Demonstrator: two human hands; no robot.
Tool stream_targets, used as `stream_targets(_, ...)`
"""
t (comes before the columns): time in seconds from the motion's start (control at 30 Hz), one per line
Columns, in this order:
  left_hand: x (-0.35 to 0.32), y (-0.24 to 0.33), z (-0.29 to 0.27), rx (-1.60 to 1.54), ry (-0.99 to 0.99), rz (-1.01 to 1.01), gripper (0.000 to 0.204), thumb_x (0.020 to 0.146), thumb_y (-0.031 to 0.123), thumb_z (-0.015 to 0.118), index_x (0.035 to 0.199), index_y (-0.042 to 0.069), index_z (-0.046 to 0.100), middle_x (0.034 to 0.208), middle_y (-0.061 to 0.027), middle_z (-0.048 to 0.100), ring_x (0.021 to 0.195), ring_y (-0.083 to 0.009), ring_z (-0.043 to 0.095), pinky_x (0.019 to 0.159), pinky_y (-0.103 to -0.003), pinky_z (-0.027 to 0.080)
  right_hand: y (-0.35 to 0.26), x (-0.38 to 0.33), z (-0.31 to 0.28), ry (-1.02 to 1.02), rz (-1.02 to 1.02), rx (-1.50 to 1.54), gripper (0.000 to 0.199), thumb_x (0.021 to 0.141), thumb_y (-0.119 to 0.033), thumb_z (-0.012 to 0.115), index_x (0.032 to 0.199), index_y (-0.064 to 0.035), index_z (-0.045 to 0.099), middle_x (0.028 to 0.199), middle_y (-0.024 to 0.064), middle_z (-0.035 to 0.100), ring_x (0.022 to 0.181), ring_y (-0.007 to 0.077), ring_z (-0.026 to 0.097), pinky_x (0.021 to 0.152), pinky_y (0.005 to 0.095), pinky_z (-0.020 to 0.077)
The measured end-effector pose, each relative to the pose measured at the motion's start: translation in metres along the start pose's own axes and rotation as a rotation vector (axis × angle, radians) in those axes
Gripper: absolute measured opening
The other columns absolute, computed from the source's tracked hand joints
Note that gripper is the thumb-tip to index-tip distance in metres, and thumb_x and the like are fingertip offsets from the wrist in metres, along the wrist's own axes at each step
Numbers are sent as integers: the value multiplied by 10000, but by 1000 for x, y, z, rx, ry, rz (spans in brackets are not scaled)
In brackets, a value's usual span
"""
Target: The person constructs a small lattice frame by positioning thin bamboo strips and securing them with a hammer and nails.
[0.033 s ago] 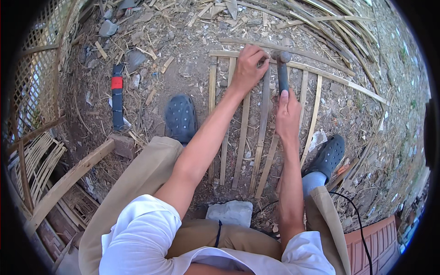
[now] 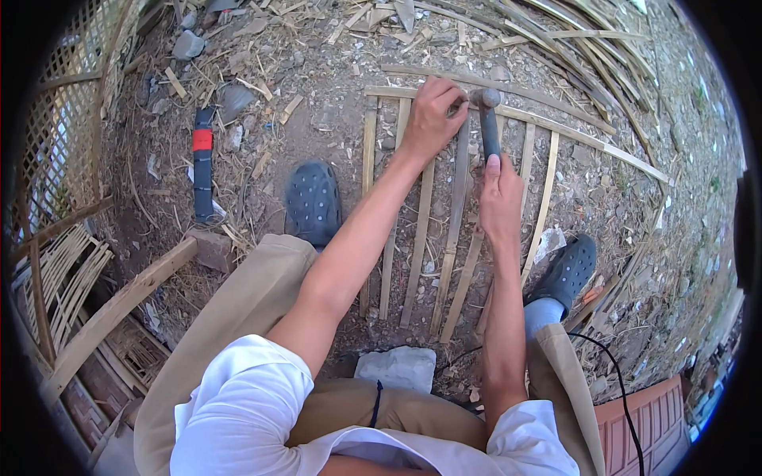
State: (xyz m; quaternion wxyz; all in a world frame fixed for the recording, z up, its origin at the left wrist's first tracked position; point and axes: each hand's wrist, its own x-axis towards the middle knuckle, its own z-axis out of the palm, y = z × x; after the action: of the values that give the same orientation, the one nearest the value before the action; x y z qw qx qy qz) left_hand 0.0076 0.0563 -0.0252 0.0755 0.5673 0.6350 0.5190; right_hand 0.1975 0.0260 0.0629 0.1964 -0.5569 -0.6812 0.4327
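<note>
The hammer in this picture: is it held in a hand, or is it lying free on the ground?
Held: the right hand is closed around the hammer, its thumb pointing up toward the hammer's head.

Fence side: I saw a lattice screen (image 2: 63, 119) standing along the left edge.
Upper left: I made out a grey stone (image 2: 188, 45) on the littered ground (image 2: 262, 170).
Dark strip (image 2: 203, 178): it lay lengthwise below the stone, with a red band (image 2: 203, 140) around it.
Beam (image 2: 119, 319): its upper end reached a brick (image 2: 214, 251).
Lower middle: I had a whitish block (image 2: 395, 369) in sight.
Lower right: a black cable (image 2: 625, 389) curved across a reddish-brown panel (image 2: 651, 420).
</note>
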Motion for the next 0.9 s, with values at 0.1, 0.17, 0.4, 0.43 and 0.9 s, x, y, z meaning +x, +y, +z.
stream_targets(0.1, -2, 0, -2, -13, 3, -5, 165, 824, -8, 847, 969, 11, 770, 979, -110, 716, 981, -327, 665, 877, -433, 565, -6, 0, -4, 9, -3, -63, 447, 1209, -317, 465, 1023, 58, 623, 631, 226, 570, 530, 401, 580, 548, 517, 408)
stream_targets(0.17, -1, -1, -2, -14, 13, -13, 171, 819, 2, 852, 969, 24, 773, 987, -97, 722, 989, -316, 665, 895, -434, 552, -9, -3, -6, 11, -41, 2, 439, 1209, -314, 465, 1037, 57, 625, 620, 223, 561, 524, 397, 573, 548, 523, 403)
stream_targets(0.4, -4, 3, -2, 70, -4, -39, 175, 814, 66, 867, 969, 72, 786, 1003, -51, 737, 1006, -278, 667, 964, -425, 482, -9, -2, -10, -16, -19, -88, 413, 1205, -309, 470, 1093, 59, 621, 644, 255, 557, 572, 442, 597, 571, 546, 401)
stream_targets(0.43, -7, 3, -3, 71, -8, -40, 172, 819, 69, 866, 971, 72, 785, 1005, -50, 739, 1011, -277, 667, 964, -423, 481, -8, -5, -9, -2, -43, -69, 412, 1204, -308, 472, 1092, 58, 622, 644, 260, 555, 578, 452, 600, 574, 550, 401)
stream_targets(0.9, -4, 0, -5, 52, 16, -40, 157, 820, 72, 864, 943, 81, 767, 1007, -37, 732, 1017, -267, 650, 959, -414, 452, -15, 4, -5, -28, -70, -215, 368, 1202, -279, 476, 1056, 40, 587, 675, 251, 590, 583, 470, 613, 575, 543, 423)
